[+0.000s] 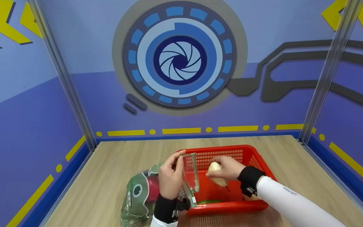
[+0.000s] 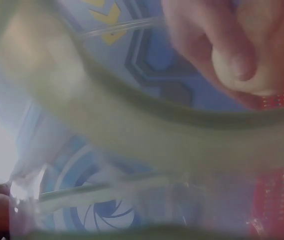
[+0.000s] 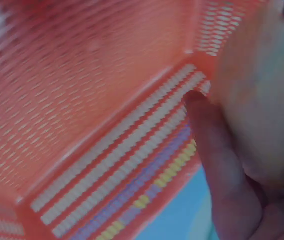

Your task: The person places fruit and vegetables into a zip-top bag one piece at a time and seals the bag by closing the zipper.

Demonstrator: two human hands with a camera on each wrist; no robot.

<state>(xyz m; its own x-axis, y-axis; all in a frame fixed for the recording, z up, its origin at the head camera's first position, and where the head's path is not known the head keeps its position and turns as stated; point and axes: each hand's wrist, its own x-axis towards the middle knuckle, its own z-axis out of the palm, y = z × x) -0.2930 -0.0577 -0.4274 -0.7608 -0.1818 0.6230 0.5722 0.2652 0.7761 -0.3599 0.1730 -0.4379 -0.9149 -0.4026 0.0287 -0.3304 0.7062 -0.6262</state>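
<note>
My left hand (image 1: pixel 171 173) grips the green-trimmed mouth of a clear plastic bag (image 1: pixel 137 197) and keeps it upright and parted. This bag bears a green cartoon face, and something dark pink shows inside it. Over the red basket (image 1: pixel 225 206), my right hand (image 1: pixel 228 167) holds a pale yellowish pear (image 1: pixel 218 181), its dark stem pointing down. The pear is a short way to the right of the bag's mouth. Close up in the left wrist view, the blurred bag rim (image 2: pixel 146 125) crosses below the pear (image 2: pixel 261 55). The right wrist view shows fingers (image 3: pixel 216 150) around the pear (image 3: pixel 266 100).
Inside the basket, a green item (image 1: pixel 209 201) lies by the near wall, and a pale item (image 1: pixel 250 198) is partly hidden under the right wrist. The wooden table (image 1: pixel 106 176) meets printed blue panels and metal posts (image 1: pixel 65 75) at its back and sides.
</note>
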